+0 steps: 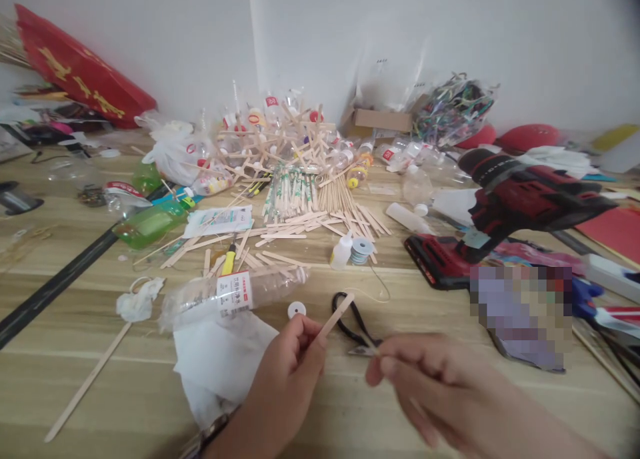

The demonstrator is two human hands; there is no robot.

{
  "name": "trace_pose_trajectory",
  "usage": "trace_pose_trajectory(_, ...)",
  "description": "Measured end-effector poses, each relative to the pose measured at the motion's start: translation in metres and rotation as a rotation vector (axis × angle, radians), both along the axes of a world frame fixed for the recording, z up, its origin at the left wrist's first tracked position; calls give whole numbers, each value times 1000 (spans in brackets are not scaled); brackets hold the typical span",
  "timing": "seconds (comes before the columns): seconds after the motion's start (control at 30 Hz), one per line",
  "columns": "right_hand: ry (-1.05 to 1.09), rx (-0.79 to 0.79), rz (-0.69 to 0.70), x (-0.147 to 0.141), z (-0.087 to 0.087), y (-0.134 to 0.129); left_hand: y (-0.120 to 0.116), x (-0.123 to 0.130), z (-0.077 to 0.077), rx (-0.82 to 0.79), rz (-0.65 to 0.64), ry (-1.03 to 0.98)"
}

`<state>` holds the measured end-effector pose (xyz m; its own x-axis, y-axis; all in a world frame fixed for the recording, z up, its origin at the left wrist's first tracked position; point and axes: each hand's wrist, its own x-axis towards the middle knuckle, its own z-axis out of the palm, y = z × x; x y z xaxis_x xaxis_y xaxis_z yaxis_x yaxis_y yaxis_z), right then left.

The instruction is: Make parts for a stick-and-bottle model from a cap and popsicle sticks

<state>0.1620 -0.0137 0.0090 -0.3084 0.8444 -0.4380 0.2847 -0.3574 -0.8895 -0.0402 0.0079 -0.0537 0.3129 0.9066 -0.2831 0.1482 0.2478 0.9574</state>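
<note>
Between the thumb and fingers of my left hand [293, 365] is a flat wooden craft stick [337, 317], slanting up to the right. My right hand [433, 372] pinches a thin pale stick [371, 343], seen nearly edge-on and a little blurred. Beneath the hands, black-handled scissors [346, 312] lie on the table, their blades partly behind the right hand's fingers. Left of my left hand are white paper sheets [210, 359] and a clear plastic bottle [200, 300] lying on its side. A small white disc [297, 309] rests just beyond the left hand.
A red and black cordless drill [505, 212] stands at the right. A small glue bottle [341, 251] and a wire spool [362, 249] sit mid-table. Behind them are piled craft sticks [295, 185] and plastic bottles. A long craft stick [90, 382] lies at the left.
</note>
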Motion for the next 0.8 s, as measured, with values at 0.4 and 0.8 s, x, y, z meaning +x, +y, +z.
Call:
trace_pose_trajectory(0.4,52,11,-18,-39,-55,7,2,1,0,77,-27,117)
trace_pose_trajectory(0.8,21,13,-56,-39,-54,5,-2,0,-5,282,-65,285)
